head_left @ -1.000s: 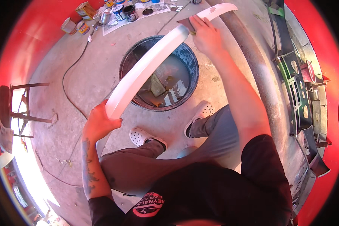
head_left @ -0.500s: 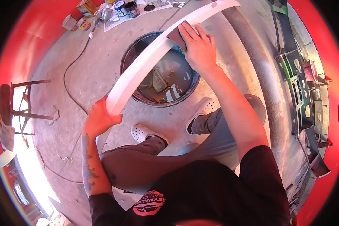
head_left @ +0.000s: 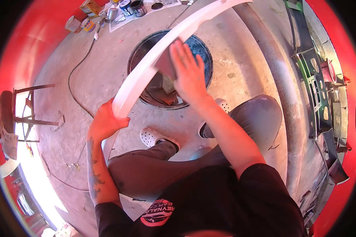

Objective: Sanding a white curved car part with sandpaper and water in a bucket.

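Observation:
A long curved white panel [head_left: 140, 75] runs diagonally from my lower left to the top right, above a dark round tub [head_left: 130, 69] on the floor with a blocky object inside. My left hand [head_left: 106, 122] grips the panel's lower part, thumb out to the right. My right hand [head_left: 186, 69] presses a dark brownish sanding sheet [head_left: 164, 63] against the panel's middle, fingers close together and slightly blurred. Below are my trousered legs and white perforated clogs [head_left: 150, 137].
Paint cans [head_left: 138, 8] stand on paper at the back left, others [head_left: 87, 24] nearby. A hose [head_left: 71, 87] crosses the floor. A metal-framed stool [head_left: 31, 120] stands left. Dark panels [head_left: 312, 94] and a red bucket [head_left: 328, 71] lie along the right, by red walls.
My right hand and the sheet have slid down and left along the panel, from near its upper end to its middle. My left hand keeps its grip.

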The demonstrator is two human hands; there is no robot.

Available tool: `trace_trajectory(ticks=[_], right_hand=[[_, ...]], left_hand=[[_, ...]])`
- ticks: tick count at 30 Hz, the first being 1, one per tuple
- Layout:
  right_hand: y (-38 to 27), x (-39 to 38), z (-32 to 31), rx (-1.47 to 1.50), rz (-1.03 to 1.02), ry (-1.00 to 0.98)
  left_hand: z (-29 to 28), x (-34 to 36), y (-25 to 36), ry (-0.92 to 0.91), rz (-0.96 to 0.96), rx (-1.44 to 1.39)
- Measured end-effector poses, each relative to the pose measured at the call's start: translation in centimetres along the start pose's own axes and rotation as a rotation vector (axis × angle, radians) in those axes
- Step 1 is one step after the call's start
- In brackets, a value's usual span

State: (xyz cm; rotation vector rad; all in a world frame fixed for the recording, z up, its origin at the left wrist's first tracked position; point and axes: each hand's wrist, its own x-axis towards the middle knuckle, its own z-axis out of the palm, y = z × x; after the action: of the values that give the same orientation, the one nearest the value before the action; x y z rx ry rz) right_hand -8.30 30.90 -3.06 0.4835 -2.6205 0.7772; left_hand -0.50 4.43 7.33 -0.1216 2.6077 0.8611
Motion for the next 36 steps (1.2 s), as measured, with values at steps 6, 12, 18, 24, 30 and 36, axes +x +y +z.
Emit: trace_trajectory(ticks=[6, 12, 18, 24, 30, 36], right_hand=[[-3.9, -2.4, 2.4, 0.194, 0.093, 0.061], [-9.2, -7.3, 4.4, 0.307, -0.119, -0.010], [-2.2, 1.3, 3.7, 0.492, 0.144, 0.303], [-6.6, -1.8, 5.0, 0.696, 0.104, 0.251], [-0.3, 4.4, 2.8, 0.473, 0.346, 0.209], [-0.6, 3.9, 3.1, 0.443, 0.366, 0.189]], left_hand=[[0.2, 0.3, -0.1, -0.011, -0.001, -0.046], [0.1, 0.6, -0.7, -0.070, -0.011, -0.147], [0.1, 0.5, 0.7, -0.028, -0.045, -0.036], [0.0, 0.4, 0.3, -0.028, -0.060, -0.040], [0.1, 0.8, -0.5, -0.052, -0.077, -0.051], [-0.2, 0.4, 0.0, -0.035, -0.054, -0.005]])
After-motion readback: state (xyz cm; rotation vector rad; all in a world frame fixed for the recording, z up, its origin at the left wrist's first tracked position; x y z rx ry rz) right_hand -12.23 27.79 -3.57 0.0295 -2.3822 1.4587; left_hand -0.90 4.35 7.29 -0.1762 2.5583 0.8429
